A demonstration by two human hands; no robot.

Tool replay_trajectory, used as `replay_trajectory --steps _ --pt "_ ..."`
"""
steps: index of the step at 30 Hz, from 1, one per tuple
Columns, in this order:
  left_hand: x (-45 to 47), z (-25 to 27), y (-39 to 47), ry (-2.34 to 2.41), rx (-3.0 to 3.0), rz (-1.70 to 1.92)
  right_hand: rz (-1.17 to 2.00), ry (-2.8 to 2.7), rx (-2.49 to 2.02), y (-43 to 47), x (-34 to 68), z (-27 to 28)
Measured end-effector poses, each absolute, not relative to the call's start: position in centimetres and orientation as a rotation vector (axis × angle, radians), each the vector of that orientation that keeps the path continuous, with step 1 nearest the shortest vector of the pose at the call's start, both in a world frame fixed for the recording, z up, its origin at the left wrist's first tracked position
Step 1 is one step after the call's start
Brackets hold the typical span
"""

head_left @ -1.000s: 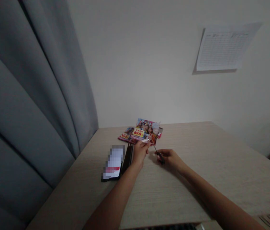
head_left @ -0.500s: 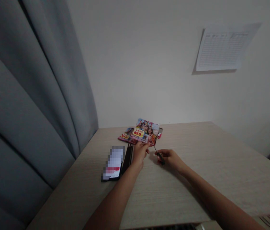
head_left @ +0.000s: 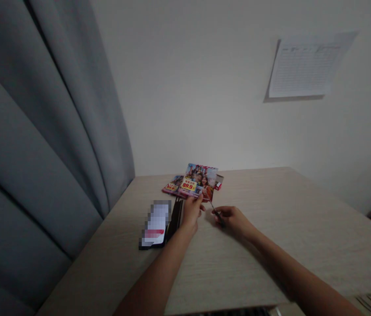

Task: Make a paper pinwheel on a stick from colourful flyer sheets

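Observation:
My left hand (head_left: 192, 212) pinches the lower edge of a colourful printed flyer (head_left: 201, 177) with a yellow price box, holding it tilted up above the table. In my right hand (head_left: 234, 220) is a pair of dark-handled scissors (head_left: 217, 215), gripped by the handles. The thin metal blades point up and left and meet the flyer's lower right edge. Whether the blades are apart is too small to tell. A second flyer (head_left: 173, 185) lies behind and to the left of the held one.
A phone (head_left: 155, 226) with a lit, pixelated screen lies left of my left forearm, beside a dark strip-like object (head_left: 175, 219). Behind the flyer sits a small red and white item (head_left: 219, 183). A grey curtain (head_left: 83, 109) borders the table (head_left: 287, 228) at left.
The held flyer has shifted slightly left and down and turned a little. My right hand and the scissors have moved very slightly; my left hand is nearly still.

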State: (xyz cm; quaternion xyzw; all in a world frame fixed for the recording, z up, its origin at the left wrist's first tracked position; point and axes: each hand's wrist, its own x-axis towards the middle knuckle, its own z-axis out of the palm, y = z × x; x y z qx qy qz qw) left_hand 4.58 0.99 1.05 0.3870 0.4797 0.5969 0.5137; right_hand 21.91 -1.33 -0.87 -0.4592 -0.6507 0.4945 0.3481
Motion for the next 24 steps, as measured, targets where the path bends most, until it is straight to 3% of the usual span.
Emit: replay_trajectory --steps 24 --pt "4.8 0.7 1.0 1.119 0.994 1.389 1.369 -1.543 -1.142 -1.6 21.5 0.0"
